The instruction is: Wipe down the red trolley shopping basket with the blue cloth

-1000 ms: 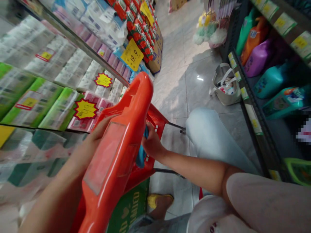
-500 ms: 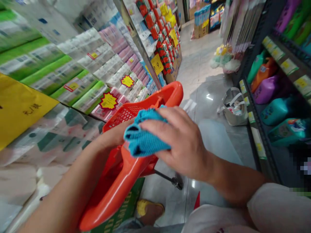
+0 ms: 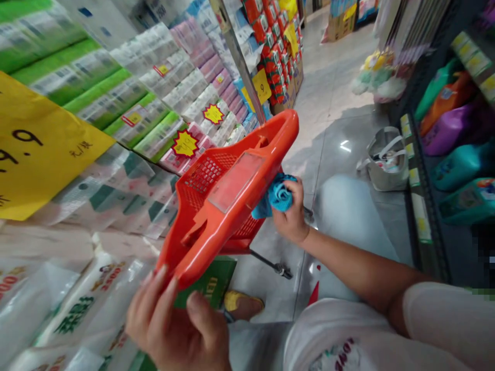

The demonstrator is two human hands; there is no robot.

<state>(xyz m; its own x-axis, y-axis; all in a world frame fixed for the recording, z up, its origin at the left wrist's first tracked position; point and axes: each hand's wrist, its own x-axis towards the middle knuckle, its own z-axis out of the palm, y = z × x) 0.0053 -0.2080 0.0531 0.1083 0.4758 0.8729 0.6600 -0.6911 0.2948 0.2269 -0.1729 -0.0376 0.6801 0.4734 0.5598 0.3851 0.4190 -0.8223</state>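
My right hand (image 3: 290,214) is shut on a crumpled blue cloth (image 3: 276,198), which sits against the far right side of a red-orange plastic shopping basket (image 3: 232,226). The basket is tilted, with its mesh side and clear label panel facing up. My left hand (image 3: 174,330) is at the basket's near end, below the rim. Its fingers and thumb are spread, the fingertips close to the plastic, and it appears to hold nothing. A thin metal rod with a small wheel (image 3: 276,269) sticks out under the basket.
Shelves of packaged tissue rolls (image 3: 116,87) and a large yellow sign (image 3: 42,139) fill the left. Detergent bottles (image 3: 460,165) stand on shelves at the right. A canvas tote bag (image 3: 386,162) sits on the tiled floor (image 3: 332,103). My yellow sandal (image 3: 240,304) shows below.
The blue cloth has moved from above the basket to its far right side. My left hand has come away from the rim to the near end, fingers spread, and the basket has tilted, its label panel facing up.
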